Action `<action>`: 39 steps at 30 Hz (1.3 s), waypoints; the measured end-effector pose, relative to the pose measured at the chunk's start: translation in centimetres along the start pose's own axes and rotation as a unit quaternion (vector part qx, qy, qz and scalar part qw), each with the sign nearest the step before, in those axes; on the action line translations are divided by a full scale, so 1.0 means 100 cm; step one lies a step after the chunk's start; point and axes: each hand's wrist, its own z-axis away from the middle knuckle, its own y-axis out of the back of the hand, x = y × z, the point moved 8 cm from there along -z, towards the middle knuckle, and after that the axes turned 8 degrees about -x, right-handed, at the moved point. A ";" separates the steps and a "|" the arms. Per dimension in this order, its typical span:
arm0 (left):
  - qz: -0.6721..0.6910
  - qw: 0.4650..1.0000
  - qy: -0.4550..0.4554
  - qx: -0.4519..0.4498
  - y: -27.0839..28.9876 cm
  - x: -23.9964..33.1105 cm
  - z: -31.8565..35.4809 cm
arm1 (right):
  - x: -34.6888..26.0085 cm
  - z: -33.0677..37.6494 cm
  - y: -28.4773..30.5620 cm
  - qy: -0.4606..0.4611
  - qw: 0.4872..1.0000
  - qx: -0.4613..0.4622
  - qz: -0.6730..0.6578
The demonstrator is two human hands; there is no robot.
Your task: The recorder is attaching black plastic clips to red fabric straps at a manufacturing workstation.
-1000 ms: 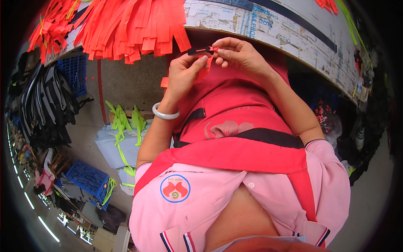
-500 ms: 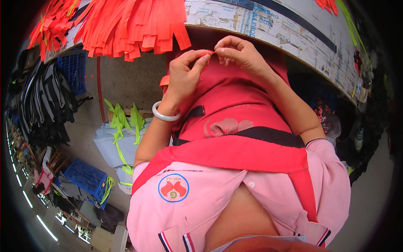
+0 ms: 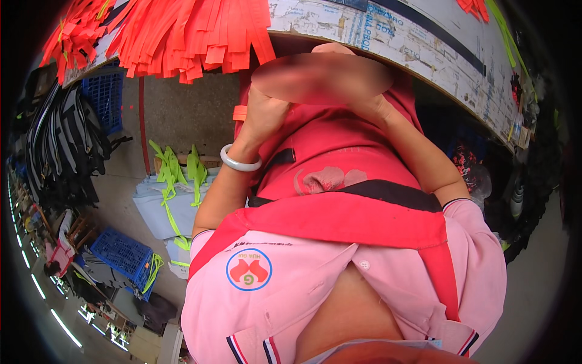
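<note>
My left hand (image 3: pixel 269 108) and my right hand (image 3: pixel 371 107) are close together in front of the red apron (image 3: pixel 339 142), just off the edge of the worktable (image 3: pixel 418 51). A blurred oval covers the fingers of both, so their grip is hidden. A faint reddish patch shows inside the blur between them; its kind cannot be made out. Nearest to my left hand, a thick bunch of orange-red fabric strips (image 3: pixel 197 39) hangs over the table edge. A white bangle (image 3: pixel 240 159) circles my left wrist.
More orange strips (image 3: pixel 76 42) hang at the far left. Black and grey straps (image 3: pixel 63 145) hang beside a blue crate (image 3: pixel 103 100). Lime-green strips (image 3: pixel 173 167) lie on pale blue sheets (image 3: pixel 154 206) below on the left. Another blue crate (image 3: pixel 124 258) stands on the floor.
Half a second ago both hands pinched a small red piece between their fingertips; now a blur covers them. The wrists are in nearly the same place, and the hanging strips have shifted slightly.
</note>
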 end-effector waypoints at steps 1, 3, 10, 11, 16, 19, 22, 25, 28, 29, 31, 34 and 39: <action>-0.010 1.000 -0.011 0.001 -0.001 0.002 0.000 | 0.004 -0.002 0.003 -0.021 0.997 0.009 -0.071; -0.020 1.000 -0.022 0.003 -0.001 0.006 0.000 | 0.006 -0.005 0.009 -0.042 0.989 0.017 -0.142; -0.043 0.998 -0.026 0.033 0.005 0.006 0.001 | 0.007 -0.001 -0.008 -0.155 0.951 -0.076 -0.256; -0.052 0.998 -0.025 0.040 0.005 0.005 0.002 | 0.008 0.001 -0.011 -0.156 0.951 -0.076 -0.256; -0.182 0.981 -0.061 0.022 0.002 0.009 0.003 | 0.020 0.009 -0.014 -0.204 0.941 -0.019 -0.268; -0.210 0.973 -0.090 0.031 -0.001 0.017 0.004 | 0.019 0.010 -0.017 -0.229 0.932 -0.024 -0.279; -0.223 0.968 -0.114 0.033 -0.002 0.023 0.003 | 0.024 0.012 -0.021 -0.238 0.921 -0.015 -0.308; -0.241 0.965 -0.098 0.022 -0.001 0.021 0.003 | 0.024 0.011 -0.019 -0.223 0.933 -0.028 -0.280; -0.213 0.974 -0.074 0.025 0.001 0.014 0.004 | 0.027 0.009 -0.022 -0.225 0.939 -0.061 -0.255; -0.176 0.982 -0.067 0.034 0.003 0.011 0.005 | 0.027 0.009 -0.025 -0.228 0.932 -0.069 -0.273; -0.156 0.985 -0.056 0.041 0.006 0.010 0.005 | 0.028 0.010 -0.027 -0.242 0.926 -0.064 -0.283; -0.114 0.992 -0.032 0.053 0.010 0.001 0.006 | 0.035 0.013 -0.028 -0.260 0.924 -0.058 -0.273; -0.003 0.999 0.006 0.046 0.016 -0.005 0.003 | 0.035 0.009 -0.014 -0.153 0.971 0.029 -0.179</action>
